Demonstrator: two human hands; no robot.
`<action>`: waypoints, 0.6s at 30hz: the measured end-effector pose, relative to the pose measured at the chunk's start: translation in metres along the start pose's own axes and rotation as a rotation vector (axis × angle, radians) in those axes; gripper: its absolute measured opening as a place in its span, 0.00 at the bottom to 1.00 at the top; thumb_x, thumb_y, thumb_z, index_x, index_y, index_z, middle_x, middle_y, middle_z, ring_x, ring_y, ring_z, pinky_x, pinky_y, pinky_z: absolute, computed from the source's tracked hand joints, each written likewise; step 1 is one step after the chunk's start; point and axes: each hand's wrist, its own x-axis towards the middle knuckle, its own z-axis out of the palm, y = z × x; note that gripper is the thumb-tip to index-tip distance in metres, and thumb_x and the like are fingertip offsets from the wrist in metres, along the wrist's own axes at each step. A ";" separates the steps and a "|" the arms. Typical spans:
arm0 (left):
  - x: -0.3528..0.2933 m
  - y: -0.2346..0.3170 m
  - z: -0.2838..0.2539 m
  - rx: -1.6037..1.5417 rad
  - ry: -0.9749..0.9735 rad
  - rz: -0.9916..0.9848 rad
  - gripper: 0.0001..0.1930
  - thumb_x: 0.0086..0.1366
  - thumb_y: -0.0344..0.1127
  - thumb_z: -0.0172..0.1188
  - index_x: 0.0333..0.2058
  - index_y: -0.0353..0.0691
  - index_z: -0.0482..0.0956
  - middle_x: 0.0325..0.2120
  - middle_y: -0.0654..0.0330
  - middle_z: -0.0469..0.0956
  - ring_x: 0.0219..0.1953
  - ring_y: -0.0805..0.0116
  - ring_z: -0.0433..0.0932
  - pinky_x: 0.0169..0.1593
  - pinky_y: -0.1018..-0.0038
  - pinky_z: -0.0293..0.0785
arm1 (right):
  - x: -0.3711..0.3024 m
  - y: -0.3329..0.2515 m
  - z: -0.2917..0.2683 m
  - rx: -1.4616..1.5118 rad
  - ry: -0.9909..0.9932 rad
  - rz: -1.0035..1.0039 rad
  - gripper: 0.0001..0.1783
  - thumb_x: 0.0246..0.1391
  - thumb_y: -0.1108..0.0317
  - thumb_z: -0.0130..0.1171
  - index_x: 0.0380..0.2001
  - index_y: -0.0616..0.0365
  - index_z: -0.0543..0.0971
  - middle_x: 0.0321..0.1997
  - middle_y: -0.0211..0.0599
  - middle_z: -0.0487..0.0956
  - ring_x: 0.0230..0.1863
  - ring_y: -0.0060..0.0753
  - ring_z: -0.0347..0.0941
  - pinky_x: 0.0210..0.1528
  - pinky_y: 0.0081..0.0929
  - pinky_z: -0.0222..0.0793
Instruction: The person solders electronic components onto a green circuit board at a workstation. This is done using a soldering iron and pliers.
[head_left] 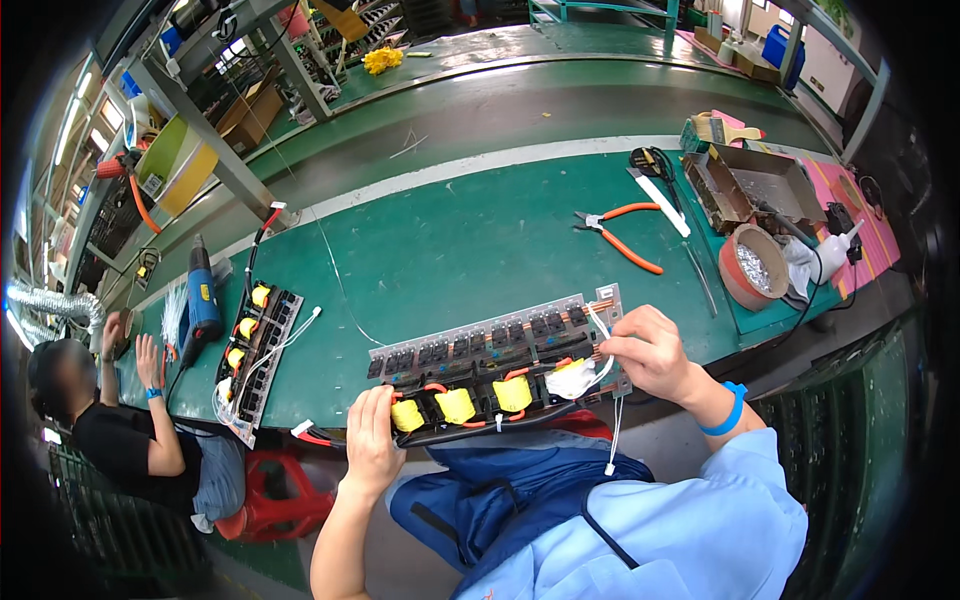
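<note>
Yellow-coiled circuit board (487,368): holds it along the near edge of the workbench (430,240); clamps its left end in the fingers of the left hand (373,440); pinches white wire (598,321) at its right end in the right hand (650,352).

Long circuit board (480,348), yellow coils (456,405), at bench edge (708,350).

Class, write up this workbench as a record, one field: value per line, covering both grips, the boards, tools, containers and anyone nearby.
Left grip: on the left end of the nearer circuit board
Right grip: pinching a white wire at its right end
Nearer board: carries yellow-wrapped components
Second board: left, beside a blue heat gun
Cutting tool: orange-handled pliers, jaws apart
Container: round tub holding small shiny pieces
Co-worker: far left, black top
</note>
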 end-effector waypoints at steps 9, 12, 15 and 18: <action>0.000 0.001 -0.001 0.018 -0.012 -0.022 0.33 0.29 0.18 0.52 0.44 0.29 0.63 0.41 0.48 0.66 0.45 0.49 0.64 0.50 0.63 0.60 | -0.003 -0.013 -0.009 -0.140 -0.040 -0.118 0.11 0.25 0.76 0.57 0.21 0.57 0.73 0.24 0.31 0.70 0.25 0.32 0.68 0.25 0.27 0.61; -0.001 0.000 0.000 0.026 -0.004 -0.006 0.33 0.29 0.18 0.52 0.44 0.29 0.63 0.42 0.48 0.66 0.45 0.50 0.64 0.50 0.63 0.60 | 0.002 -0.025 -0.013 -0.252 -0.158 -0.198 0.10 0.26 0.73 0.54 0.20 0.57 0.72 0.27 0.34 0.70 0.27 0.30 0.66 0.23 0.24 0.60; -0.001 0.002 -0.001 0.016 0.004 -0.008 0.33 0.29 0.18 0.52 0.44 0.29 0.63 0.41 0.48 0.66 0.45 0.50 0.64 0.50 0.64 0.60 | 0.000 -0.027 -0.017 -0.212 -0.342 -0.215 0.09 0.25 0.73 0.53 0.20 0.58 0.71 0.26 0.33 0.70 0.24 0.28 0.65 0.23 0.24 0.59; -0.004 0.004 -0.001 0.023 0.022 -0.015 0.33 0.29 0.18 0.52 0.44 0.29 0.63 0.41 0.48 0.66 0.45 0.51 0.64 0.50 0.64 0.61 | 0.004 -0.032 -0.016 -0.158 -0.326 -0.247 0.10 0.25 0.73 0.53 0.20 0.59 0.71 0.25 0.32 0.69 0.23 0.27 0.63 0.21 0.22 0.58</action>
